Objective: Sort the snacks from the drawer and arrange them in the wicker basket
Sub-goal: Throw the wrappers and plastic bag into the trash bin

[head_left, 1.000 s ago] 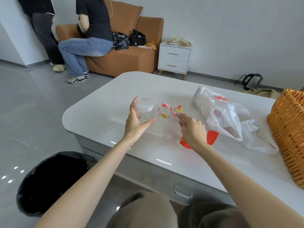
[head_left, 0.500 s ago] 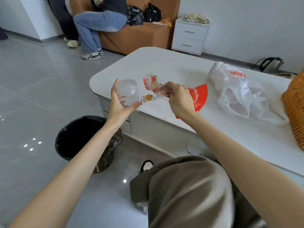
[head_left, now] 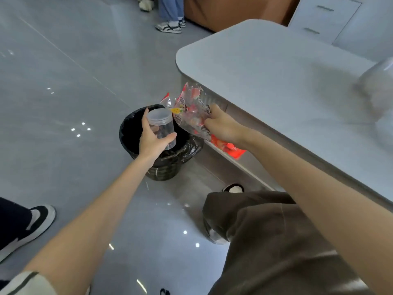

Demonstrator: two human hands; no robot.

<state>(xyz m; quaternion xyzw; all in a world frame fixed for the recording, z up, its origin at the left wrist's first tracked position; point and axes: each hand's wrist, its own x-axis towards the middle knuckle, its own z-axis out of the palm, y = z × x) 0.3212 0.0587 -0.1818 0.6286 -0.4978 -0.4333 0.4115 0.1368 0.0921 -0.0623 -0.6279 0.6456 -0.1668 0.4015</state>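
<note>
**Jar and wrapper held over the bin**

In the middle of the frame, the left hand (head_left: 152, 139) grips a small clear plastic jar with a frosted screw lid (head_left: 162, 127). The fingers and thumb are curled round its body, and the jar tilts with its lid toward the upper left. The jar hangs above the open mouth of a round waste bin lined with a black plastic bag (head_left: 163, 169), which stands on the glossy grey floor.

Just to the right, the right hand (head_left: 221, 126) is clenched on a crumpled clear snack wrapper printed in red and yellow (head_left: 191, 105). The wrapper fans up and left from the fist. Its upper edge lies near the jar's lid, and a red part trails below the wrist. It hangs over the bin's right rim, beside the rounded corner of a white table (head_left: 265, 67) that fills the upper right.

A blurred white plastic bag (head_left: 378, 92) lies on the table at the right edge. Brown trousers (head_left: 276, 241) fill the lower right, and a black-and-white shoe (head_left: 27, 226) stands at the lower left.
</note>
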